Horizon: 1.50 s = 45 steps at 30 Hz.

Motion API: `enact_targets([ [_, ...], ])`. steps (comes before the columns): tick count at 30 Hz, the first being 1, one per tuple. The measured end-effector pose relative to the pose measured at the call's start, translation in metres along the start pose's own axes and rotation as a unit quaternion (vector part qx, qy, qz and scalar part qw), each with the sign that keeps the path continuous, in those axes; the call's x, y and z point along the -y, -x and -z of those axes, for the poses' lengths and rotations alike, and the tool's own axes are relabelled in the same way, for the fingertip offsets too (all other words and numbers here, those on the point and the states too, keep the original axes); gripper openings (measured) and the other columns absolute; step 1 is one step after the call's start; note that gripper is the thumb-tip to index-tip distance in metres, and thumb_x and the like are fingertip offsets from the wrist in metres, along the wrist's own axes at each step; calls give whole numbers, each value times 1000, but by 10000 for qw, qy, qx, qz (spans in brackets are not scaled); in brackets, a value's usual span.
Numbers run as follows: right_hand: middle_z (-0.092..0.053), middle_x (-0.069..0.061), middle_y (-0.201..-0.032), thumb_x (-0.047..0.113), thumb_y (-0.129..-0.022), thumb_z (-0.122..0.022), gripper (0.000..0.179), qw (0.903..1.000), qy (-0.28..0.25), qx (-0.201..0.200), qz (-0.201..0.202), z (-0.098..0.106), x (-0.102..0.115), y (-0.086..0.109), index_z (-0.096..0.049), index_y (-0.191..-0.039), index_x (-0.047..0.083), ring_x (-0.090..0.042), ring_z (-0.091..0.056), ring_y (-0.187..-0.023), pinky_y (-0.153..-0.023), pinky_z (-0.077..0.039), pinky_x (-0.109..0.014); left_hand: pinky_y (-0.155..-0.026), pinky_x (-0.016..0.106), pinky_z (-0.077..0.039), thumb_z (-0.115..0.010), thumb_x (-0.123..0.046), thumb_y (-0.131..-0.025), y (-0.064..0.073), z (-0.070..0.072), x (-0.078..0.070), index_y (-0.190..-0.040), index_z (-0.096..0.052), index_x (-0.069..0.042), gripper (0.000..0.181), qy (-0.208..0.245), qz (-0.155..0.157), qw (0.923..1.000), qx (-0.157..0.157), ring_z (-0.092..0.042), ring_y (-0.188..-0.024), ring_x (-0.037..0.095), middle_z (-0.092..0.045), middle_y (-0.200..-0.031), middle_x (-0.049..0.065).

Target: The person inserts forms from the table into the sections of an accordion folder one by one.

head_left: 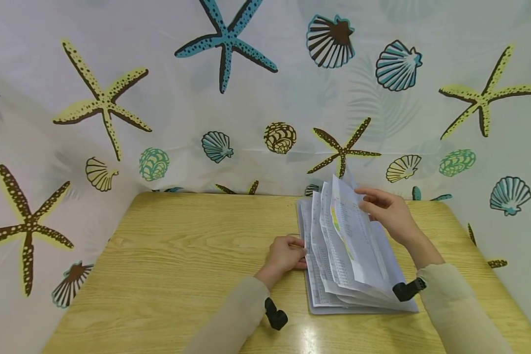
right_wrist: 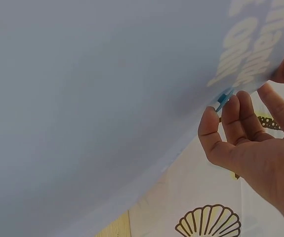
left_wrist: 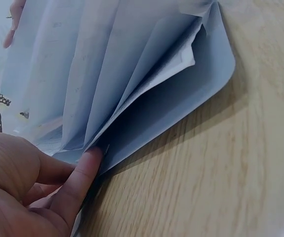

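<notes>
A pale grey-blue folder (head_left: pixel 396 263) lies opened on the table, with several printed sheets (head_left: pixel 347 233) fanned upward from it. My left hand (head_left: pixel 285 256) is at its left edge; in the left wrist view the thumb and fingers pinch the edge beside the sheets. My right hand (head_left: pixel 390 214) pinches the raised top sheets near their upper right edge. At its fingertips a small blue-and-white striped piece (right_wrist: pixel 223 100) sits against the paper's edge. Yellow marking (head_left: pixel 335 219) shows on one sheet. Large pale letters (right_wrist: pixel 245 44) show on the paper in the right wrist view.
The wooden table (head_left: pixel 194 236) extends left of the folder. A white curtain (head_left: pixel 256 108) printed with starfish and shells hangs behind and at both sides. A black wrist camera (head_left: pixel 276 314) is on the left sleeve, and another camera (head_left: pixel 408 290) on the right.
</notes>
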State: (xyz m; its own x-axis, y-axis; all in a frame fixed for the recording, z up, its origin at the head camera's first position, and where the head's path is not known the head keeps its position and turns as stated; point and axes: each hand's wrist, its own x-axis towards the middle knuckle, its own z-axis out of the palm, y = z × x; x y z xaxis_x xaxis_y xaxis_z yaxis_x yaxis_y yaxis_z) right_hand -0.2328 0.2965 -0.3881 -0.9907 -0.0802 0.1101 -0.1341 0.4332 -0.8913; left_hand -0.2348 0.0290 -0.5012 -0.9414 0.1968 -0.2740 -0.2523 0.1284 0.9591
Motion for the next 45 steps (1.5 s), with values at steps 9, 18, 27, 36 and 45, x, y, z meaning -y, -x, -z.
enact_targets([
  [9, -63, 8, -111, 24, -105, -66, 45, 10000, 47, 6, 60, 1, -1, -1, -61, -146, 6, -13, -61, -96, -80, -57, -23, -65, 34, -65, -62, 11, -95, -5, -10, 2, -111, -69, 13, 18, 65, -193, 9998, -14, -70, -69, 18, -76, -97, 24],
  [18, -62, 3, -116, 25, -104, -67, 46, 10000, 72, -5, -19, 0, -2, -1, -62, -146, 8, -14, -61, -99, -81, -57, -23, -63, 36, -65, -61, 9, -94, -5, -17, 4, -108, -69, 16, 18, 74, -315, 9995, -49, -75, -70, 24, -77, -97, 29],
  [27, -63, 3, -110, 21, -103, -68, 43, 9998, 186, -8, 122, -2, -1, -1, -64, -145, 8, -16, -62, -94, -78, -57, -25, -62, 32, -64, -68, 7, -93, -3, -8, 4, -107, -72, 13, 16, 141, -154, 9997, -92, -78, -67, 24, -78, -87, 25],
  [36, -64, -6, -109, 18, -103, -68, 42, 9991, 327, 136, 217, -14, 2, -3, -64, -143, 5, -11, -62, -89, -77, -60, -30, -61, 33, -64, -65, 5, -93, 0, 14, 3, -105, -74, 11, 16, -124, -319, 9991, -246, -75, -64, 18, -78, -85, 22],
  [45, -70, -11, -101, 18, -100, -72, 38, 9923, 1048, 218, 622, -43, -5, -9, -70, -137, 8, -22, -66, -98, -79, -56, -30, -60, 27, -59, -64, -6, -98, 8, 54, -7, -115, -76, 3, 23, -987, -626, 9914, -581, -72, -68, 17, -79, -95, 19],
])
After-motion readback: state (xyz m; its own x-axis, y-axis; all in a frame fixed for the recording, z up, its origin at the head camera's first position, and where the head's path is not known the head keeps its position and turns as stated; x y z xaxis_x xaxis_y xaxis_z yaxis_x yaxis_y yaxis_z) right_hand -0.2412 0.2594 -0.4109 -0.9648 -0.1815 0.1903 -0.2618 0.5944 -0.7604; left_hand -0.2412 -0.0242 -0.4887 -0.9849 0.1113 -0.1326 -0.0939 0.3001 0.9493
